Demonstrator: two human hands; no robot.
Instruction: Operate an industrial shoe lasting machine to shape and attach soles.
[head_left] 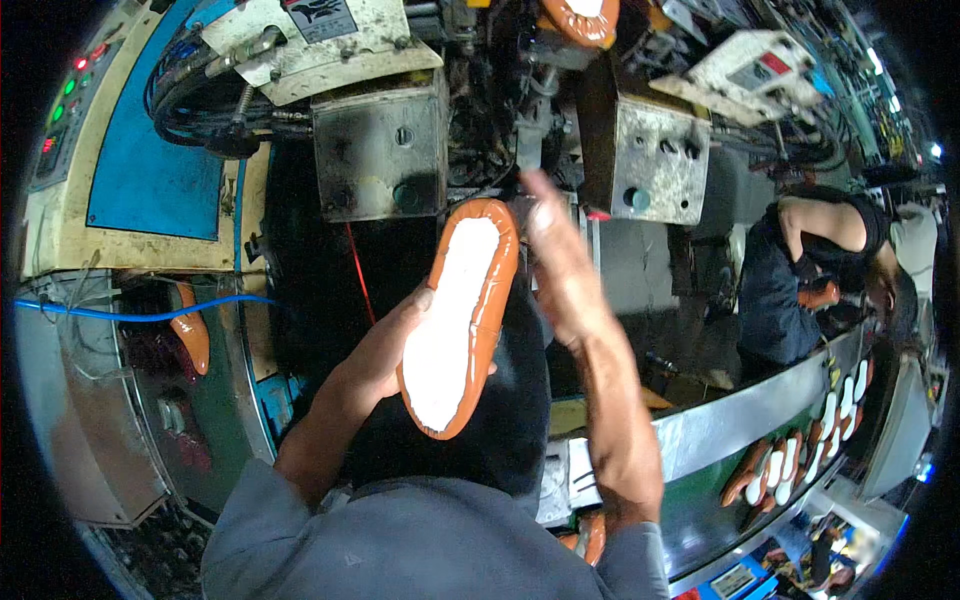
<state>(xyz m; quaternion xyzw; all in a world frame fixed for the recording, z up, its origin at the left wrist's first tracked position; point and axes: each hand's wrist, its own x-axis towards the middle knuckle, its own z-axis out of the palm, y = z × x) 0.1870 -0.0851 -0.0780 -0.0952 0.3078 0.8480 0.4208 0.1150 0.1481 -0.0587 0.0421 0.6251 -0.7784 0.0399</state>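
Observation:
An orange-brown shoe upper (487, 340), its white insole facing up, is tilted in front of my body with the rounded end away from me. My left hand (398, 335) grips it from the left side, thumb on the rim and fingers underneath. Glossy gathered leather folds over the edge around the white insole. My right hand (562, 260) is beside the far end of the shoe upper, smeared by motion. Whether its fingers hold anything cannot be made out.
A machine with two worn metal boxes (382, 150) stands ahead, another shoe upper (585, 22) at its top. A control panel (75, 110) is at left. On the right, a conveyor (690, 440) carries several shoe uppers (775, 465). A co-worker (810, 270) sits beyond it.

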